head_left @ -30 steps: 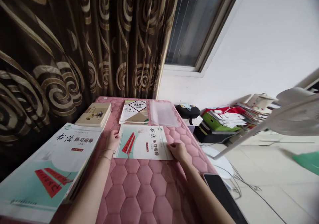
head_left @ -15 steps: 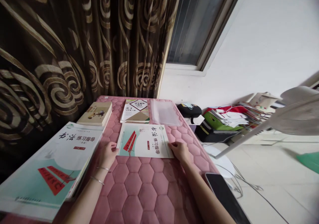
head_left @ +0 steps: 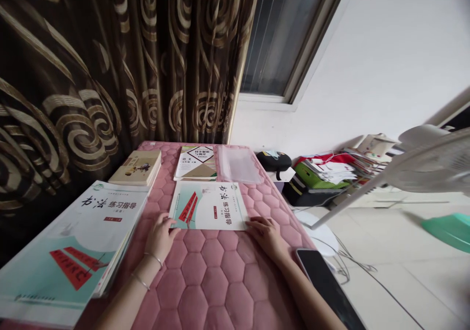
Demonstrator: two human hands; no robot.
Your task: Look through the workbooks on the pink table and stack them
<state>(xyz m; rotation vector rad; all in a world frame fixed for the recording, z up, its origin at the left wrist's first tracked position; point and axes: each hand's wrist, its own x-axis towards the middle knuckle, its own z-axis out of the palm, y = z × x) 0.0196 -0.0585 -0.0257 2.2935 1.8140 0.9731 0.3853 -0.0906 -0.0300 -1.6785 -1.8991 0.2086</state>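
Observation:
A thin teal-and-white booklet [head_left: 211,206] with red strokes lies flat in the middle of the pink quilted table [head_left: 216,281]. My left hand [head_left: 161,235] rests at its near left corner, fingertips touching the edge, fingers loosely spread. My right hand [head_left: 267,233] lies flat at its near right corner, fingers stretched toward the cover. Neither hand grips it.
A stack of matching booklets [head_left: 77,237] sits at the near left. Farther back lie a tan book [head_left: 137,167], a white-green book [head_left: 196,162] and a clear pouch [head_left: 238,164]. A black phone [head_left: 323,283] lies at the right edge. A fan [head_left: 422,166] and cluttered books stand right.
Both hands have slid back toward me, from the booklet's side edges to its near corners. The booklet has stayed almost in place.

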